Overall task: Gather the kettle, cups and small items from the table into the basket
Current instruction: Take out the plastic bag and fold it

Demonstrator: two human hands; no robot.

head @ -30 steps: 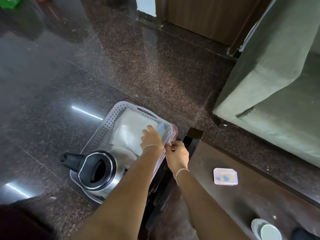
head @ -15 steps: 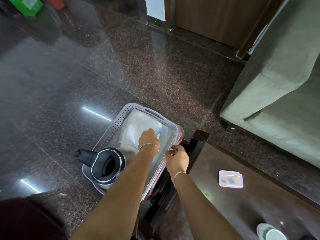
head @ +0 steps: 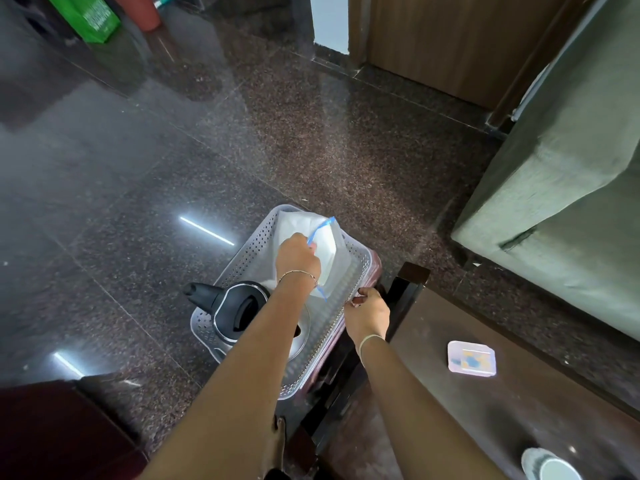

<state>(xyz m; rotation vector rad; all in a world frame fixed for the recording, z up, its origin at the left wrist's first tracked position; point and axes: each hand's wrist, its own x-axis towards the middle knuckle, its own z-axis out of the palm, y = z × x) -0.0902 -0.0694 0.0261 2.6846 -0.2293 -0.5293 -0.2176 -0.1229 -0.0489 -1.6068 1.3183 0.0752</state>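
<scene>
A pale perforated plastic basket [head: 242,251] sits beside the table's corner. Inside it lies a steel kettle [head: 228,315] with a black lid and handle, at the near left end. My left hand [head: 298,259] is inside the basket, shut on a clear zip bag [head: 325,247] with a blue seal strip, lifting its edge above the white lining. My right hand [head: 367,315] grips the basket's right rim. On the dark table [head: 485,403] lie a small pink-rimmed plastic box [head: 471,358] and a cup [head: 550,467] at the bottom edge.
A green sofa [head: 571,209] stands to the right, close to the table. The floor is glossy dark granite. A wooden door [head: 450,39] is at the back. A green bag [head: 86,15] and a red pot [head: 140,10] stand far left. A dark red seat [head: 52,434] fills the near left corner.
My left hand has pulled the zip bag up and toward the basket's middle, so its blue strip now stands raised. The view has shifted back and up. My right hand keeps its hold on the rim.
</scene>
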